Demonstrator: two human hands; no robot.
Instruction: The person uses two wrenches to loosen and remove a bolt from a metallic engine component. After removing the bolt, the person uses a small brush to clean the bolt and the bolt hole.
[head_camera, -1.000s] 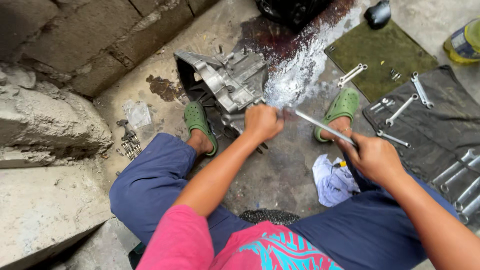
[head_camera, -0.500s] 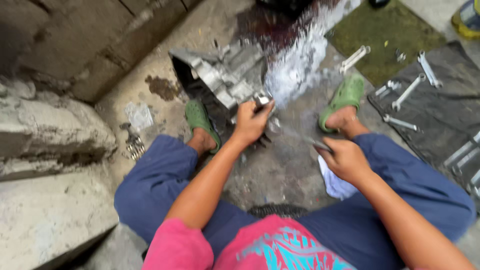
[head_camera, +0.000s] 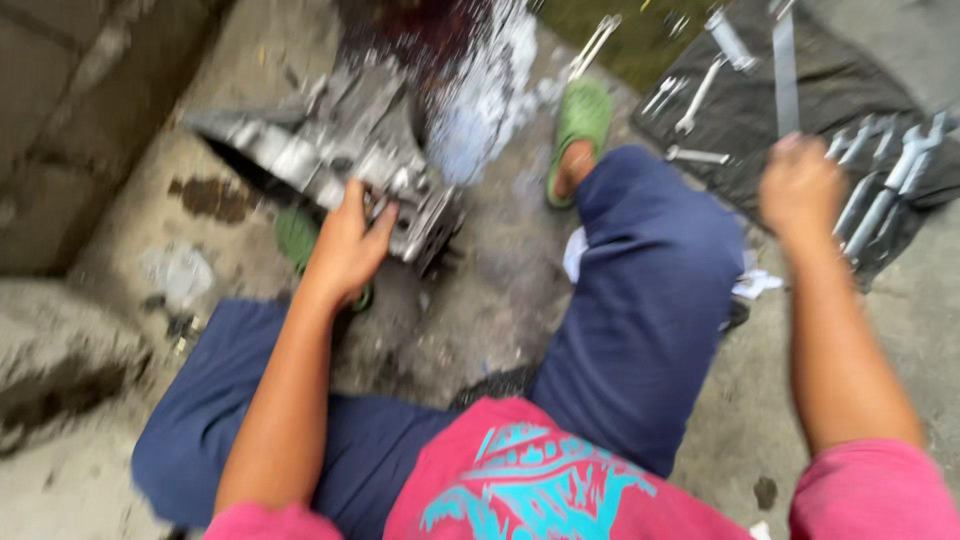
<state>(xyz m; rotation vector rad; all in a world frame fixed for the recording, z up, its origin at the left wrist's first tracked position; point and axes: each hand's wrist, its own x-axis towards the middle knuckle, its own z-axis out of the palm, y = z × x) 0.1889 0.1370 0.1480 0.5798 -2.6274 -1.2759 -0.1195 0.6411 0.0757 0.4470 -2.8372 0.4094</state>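
Note:
I squat on a concrete floor in blue trousers. My left hand (head_camera: 345, 245) grips the near edge of a grey cast-metal housing (head_camera: 300, 150) that lies on the ground between my feet. My right hand (head_camera: 800, 190) is stretched out to the right over a dark cloth (head_camera: 740, 170), right beside a row of wrenches (head_camera: 880, 190). Its fingers are curled, and motion blur hides whether anything is in them. More loose wrenches (head_camera: 695, 155) lie on the cloth near my right foot.
My feet wear green sandals, one (head_camera: 583, 115) beside the cloth and one (head_camera: 295, 238) under the housing. A wet shiny patch (head_camera: 480, 100) spreads behind the housing. Rough stone blocks (head_camera: 70, 120) rise at the left. A white rag (head_camera: 755, 285) lies by my right knee.
My right hand has swung from in front of my knee out to the wrenches on the cloth; the long tool it held is no longer seen. My left hand stays at the housing.

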